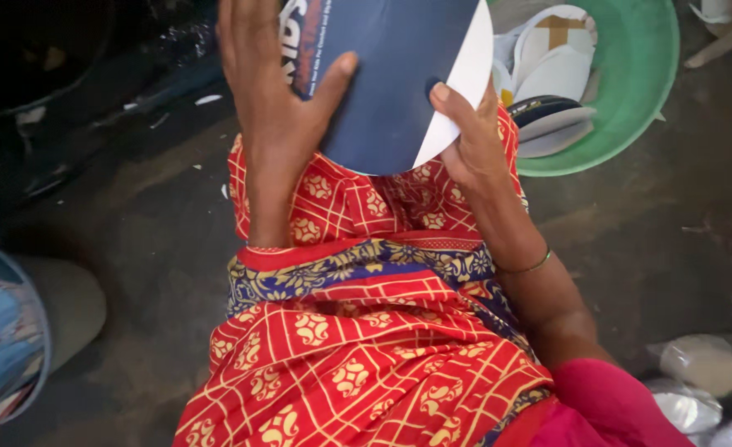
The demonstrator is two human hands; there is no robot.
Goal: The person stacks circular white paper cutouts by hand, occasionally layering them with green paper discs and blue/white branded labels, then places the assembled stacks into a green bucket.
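Head view: the left hand (271, 91) and right hand (469, 136) pinch a dark blue, rounded card sheet with a white edge (395, 83) between thumb and fingers at top centre of the frame. Its long axis runs up out of frame, rounded end pointing down toward the red patterned cloth (358, 331). At upper right sits a green plastic basin (639, 91) holding similar sheets.

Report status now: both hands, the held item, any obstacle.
Left hand and right hand both grip dark blue rounded card sheet. Held above red patterned cloth lap. Green plastic basin behind; nothing blocking.
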